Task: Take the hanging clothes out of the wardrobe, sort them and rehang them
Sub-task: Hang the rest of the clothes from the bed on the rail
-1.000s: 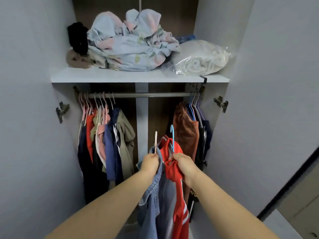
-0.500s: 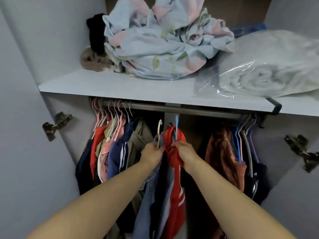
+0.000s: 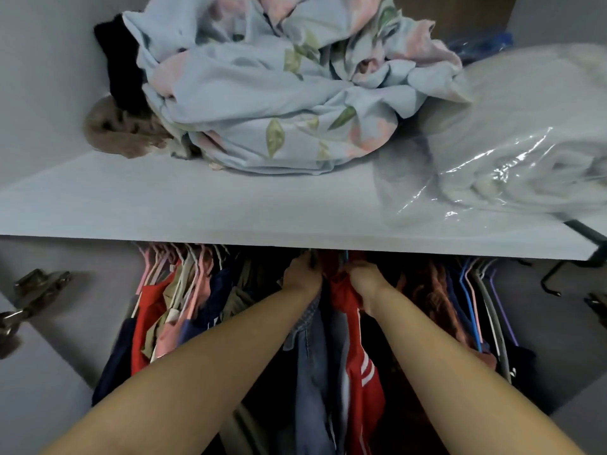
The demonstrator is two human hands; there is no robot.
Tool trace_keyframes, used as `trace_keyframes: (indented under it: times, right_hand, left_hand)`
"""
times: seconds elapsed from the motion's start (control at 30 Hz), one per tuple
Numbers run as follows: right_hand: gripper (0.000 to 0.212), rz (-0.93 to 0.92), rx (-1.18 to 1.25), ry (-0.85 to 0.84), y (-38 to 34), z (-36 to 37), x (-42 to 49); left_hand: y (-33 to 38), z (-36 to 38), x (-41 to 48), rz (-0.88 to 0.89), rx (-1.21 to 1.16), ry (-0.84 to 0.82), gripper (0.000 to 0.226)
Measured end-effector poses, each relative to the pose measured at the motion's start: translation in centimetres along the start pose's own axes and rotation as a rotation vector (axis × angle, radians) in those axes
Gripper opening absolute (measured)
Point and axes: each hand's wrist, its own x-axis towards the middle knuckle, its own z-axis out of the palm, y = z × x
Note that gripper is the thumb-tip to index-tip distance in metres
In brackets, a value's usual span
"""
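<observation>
Head view: our fingers were curled, left hand on the denim garment, right hand on the red garment, both just under the shelf; we judged the hidden rail straight above.

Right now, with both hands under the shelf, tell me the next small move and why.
Probably hook both hangers onto the rail. The left hand grips the denim garment and the right hand the red garment below the shelf, in the gap between the left clothes and the right clothes; the hooks and rail are hidden behind its edge.
</observation>
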Motion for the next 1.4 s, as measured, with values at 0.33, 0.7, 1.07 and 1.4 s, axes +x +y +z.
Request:
trace_keyframes:
  times: [0.33, 0.7, 1.07, 1.4]
  right_hand:
    - [0.019, -0.154, -0.439, 0.131, 3.5, 3.0, -0.4]
    - [0.029, -0.171, -0.492, 0.125, 3.6, 2.2, -0.8]
    - [0.034, -0.153, -0.505, 0.119, 3.6, 1.9, -0.9]
    - [0.036, -0.142, -0.489, 0.128, 3.6, 1.8, -1.1]
  left_hand:
    - [-4.7, 1.6, 0.9, 0.141, 0.492, -0.046, 0.048]
    - [-4.4, 0.1, 0.6, 0.140, 0.366, -0.101, 0.083]
    - [-3.7, -0.9, -0.8, 0.135, 0.351, -0.111, 0.080]
    - [-4.1, -2.2, -0.2, 0.177, 0.388, -0.133, 0.077]
